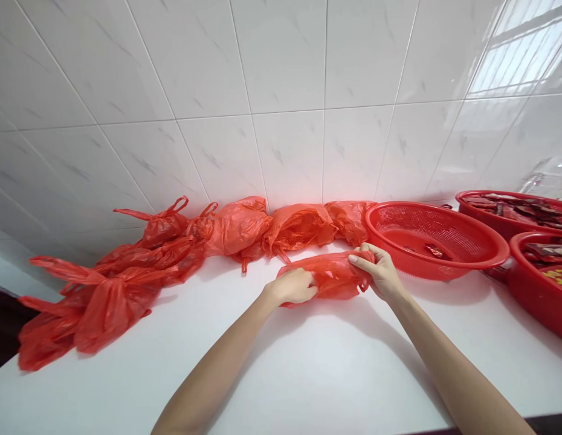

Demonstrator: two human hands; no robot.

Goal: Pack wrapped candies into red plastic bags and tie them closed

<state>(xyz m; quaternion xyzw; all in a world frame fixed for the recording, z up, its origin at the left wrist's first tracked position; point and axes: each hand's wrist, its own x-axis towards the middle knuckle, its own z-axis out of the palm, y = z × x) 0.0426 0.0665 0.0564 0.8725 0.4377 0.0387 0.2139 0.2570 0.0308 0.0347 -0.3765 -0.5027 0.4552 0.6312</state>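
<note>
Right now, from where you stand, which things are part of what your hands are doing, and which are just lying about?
In use: the red plastic bag, held between the left hand and the right hand.

Lying about: the row of knotted red plastic bags along the wall, the red mesh basket, the red basin and the other red basin, both holding packets.

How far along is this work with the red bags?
Already done, it seems: a row of filled, knotted red plastic bags lies along the tiled wall. In hand: the left hand and right hand grip one more red bag on the white counter. Left over: red plastic baskets hold more wrapped packets, and a few lie in the red mesh basket.
</note>
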